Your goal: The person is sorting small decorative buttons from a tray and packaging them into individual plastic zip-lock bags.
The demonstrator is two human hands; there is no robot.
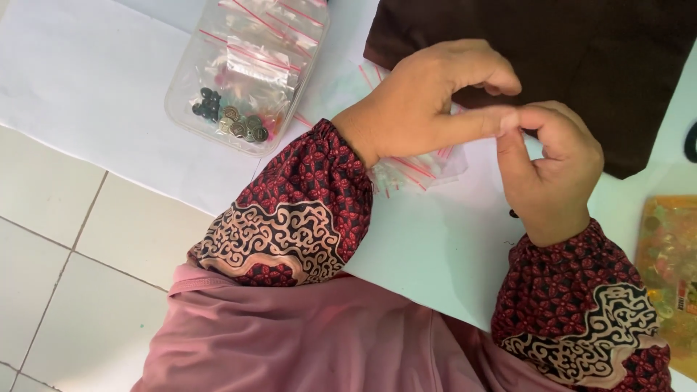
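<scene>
Left hand and right hand meet fingertip to fingertip, pinching something too small to identify. Small zip bags lie just beneath the left hand on the white worktop. Brown cloth behind; clear tray of buttons further left.

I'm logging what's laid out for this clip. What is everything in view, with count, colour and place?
Plastic container: one, clear, upper left on the sheet; holds small zip bags and loose buttons.
Buttons: several, dark and brassy, in the container's near end.
Zip bags: a small pile, clear with red seal strips, under the left hand.
Cloth: one, dark brown, top right.
Tray: one, orange-yellow, right edge, partly cut off.
White sheet: one, covering the work surface.
Tiled floor: pale, lower left.
Sleeves: two, red and black patterned.
Left hand: fingertips meeting the right hand's.
Right hand: pinch grip; what it holds is too small to tell.
</scene>
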